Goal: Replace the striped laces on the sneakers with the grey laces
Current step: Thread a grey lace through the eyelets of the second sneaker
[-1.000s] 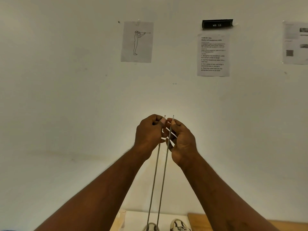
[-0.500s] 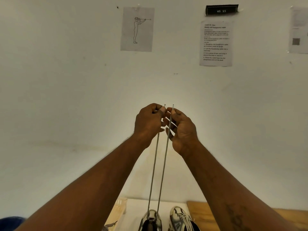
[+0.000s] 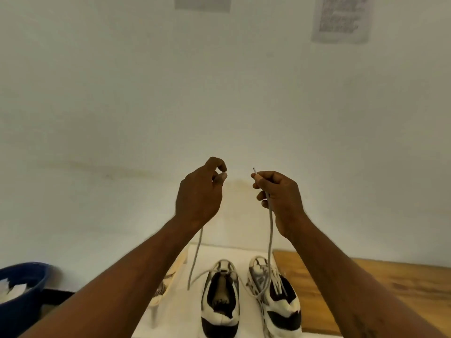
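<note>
Two black-and-white sneakers stand side by side on a white cloth [image 3: 175,313], toes away from me. The left sneaker [image 3: 220,298] has a grey lace [image 3: 269,240] threaded through its front eyelets, and both ends rise to my hands. My left hand [image 3: 200,191] pinches one end, whose strand hangs slack below the wrist. My right hand [image 3: 278,198] grips the other end, the tip sticking up above the fingers. The right sneaker [image 3: 278,296] still carries a whitish lace; I cannot tell its pattern.
A pale basket [image 3: 168,281] with something striped in it sits left of the cloth, partly behind my left forearm. A dark blue tub [image 3: 22,289] stands at the far left. Wooden table [image 3: 366,286] extends right. A white wall with paper sheets [image 3: 341,18] rises behind.
My hands have moved apart and lower, splitting the two lace ends that were held together. The view has tipped down, bringing both sneakers fully into sight.
</note>
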`<move>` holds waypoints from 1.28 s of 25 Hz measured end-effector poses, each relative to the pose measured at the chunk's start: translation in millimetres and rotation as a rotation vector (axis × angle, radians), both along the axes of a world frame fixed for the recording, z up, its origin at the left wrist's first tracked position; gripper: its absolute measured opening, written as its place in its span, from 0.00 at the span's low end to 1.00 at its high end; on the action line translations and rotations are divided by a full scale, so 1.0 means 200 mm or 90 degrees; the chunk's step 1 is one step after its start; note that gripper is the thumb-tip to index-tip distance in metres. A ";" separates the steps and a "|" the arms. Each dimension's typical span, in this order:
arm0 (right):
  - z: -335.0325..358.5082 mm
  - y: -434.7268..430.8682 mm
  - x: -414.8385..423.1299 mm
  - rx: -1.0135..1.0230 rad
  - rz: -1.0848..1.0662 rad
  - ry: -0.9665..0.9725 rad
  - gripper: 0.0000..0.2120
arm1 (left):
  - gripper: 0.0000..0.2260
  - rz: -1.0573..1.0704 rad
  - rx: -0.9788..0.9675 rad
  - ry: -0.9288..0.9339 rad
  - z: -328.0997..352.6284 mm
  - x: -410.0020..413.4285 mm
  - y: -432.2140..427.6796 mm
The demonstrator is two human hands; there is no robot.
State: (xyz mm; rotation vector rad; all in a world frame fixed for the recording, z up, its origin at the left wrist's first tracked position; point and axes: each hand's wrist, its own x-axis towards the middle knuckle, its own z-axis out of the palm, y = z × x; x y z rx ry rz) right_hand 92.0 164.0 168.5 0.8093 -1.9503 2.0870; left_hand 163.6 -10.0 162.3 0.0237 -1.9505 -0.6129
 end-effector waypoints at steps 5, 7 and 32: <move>-0.44 -0.02 -0.13 0.075 -0.021 -0.076 0.05 | 0.04 -0.061 0.057 -0.188 -0.49 -0.07 -0.08; -0.57 -0.05 -0.16 0.099 -0.015 -0.107 0.05 | 0.06 -0.056 0.080 -0.226 -0.64 -0.10 -0.11; -1.28 -0.24 -0.36 0.522 -0.080 -0.027 0.04 | 0.08 0.007 0.323 -0.500 -1.25 -0.32 -0.12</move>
